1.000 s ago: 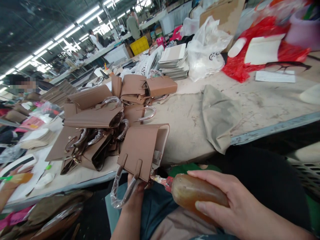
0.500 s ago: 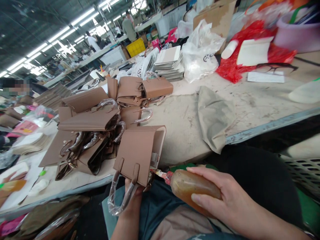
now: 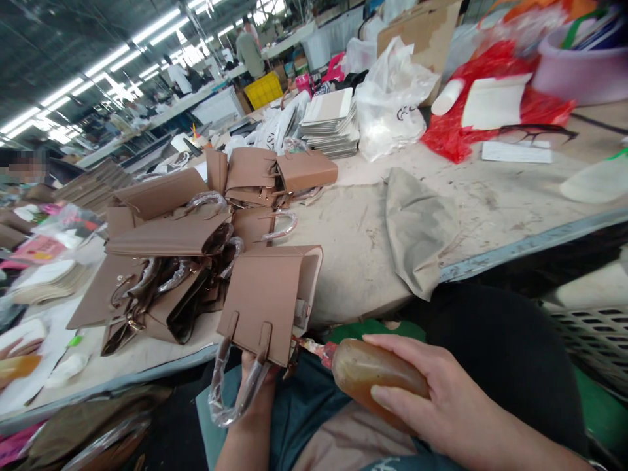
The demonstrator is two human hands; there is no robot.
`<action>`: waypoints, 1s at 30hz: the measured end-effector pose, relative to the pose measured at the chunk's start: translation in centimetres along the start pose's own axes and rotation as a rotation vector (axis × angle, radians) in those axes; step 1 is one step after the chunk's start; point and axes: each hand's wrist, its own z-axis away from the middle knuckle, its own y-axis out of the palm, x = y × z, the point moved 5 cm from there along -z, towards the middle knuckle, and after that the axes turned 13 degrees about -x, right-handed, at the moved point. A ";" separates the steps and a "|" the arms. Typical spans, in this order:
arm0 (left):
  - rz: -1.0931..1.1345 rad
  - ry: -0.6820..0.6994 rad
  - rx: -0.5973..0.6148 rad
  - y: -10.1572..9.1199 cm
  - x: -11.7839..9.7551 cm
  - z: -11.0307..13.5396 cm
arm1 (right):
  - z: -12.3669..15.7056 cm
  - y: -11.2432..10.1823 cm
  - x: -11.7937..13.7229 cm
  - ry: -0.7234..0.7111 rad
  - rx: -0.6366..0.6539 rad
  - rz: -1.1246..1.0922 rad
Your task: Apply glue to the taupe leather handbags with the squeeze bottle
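Nozzle (image 3: 316, 347) stays at the brown handbag (image 3: 267, 297) by the near edge of the table (image 3: 520, 196), suggesting unfinished work; right hand (image 3: 434, 392) wraps fingers round the squeeze bottle (image 3: 370, 369); left hand's (image 3: 248, 366) fingers, hidden, cannot be judged.

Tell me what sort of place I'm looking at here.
Probably a handbag factory or workshop: similar brown handbags lie heaped on the worktable, the right hand holds a squeeze bottle of amber-brown liquid, and tube lights run in long rows overhead.
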 end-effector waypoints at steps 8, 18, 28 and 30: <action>-0.006 -0.043 -0.018 0.5 -0.3 -0.2 | -0.1 -0.5 -0.2 0.017 -0.020 -0.013; -0.055 -0.151 0.013 0.7 0.0 0.0 | 0.2 -0.3 -0.2 -0.042 -0.036 0.054; -0.062 -0.192 -0.021 1.5 -0.7 0.8 | -0.3 -0.3 -0.9 -0.117 -0.069 0.157; -0.064 -0.219 -0.007 1.8 -0.6 1.0 | -0.2 -0.3 -0.5 -0.156 -0.064 0.181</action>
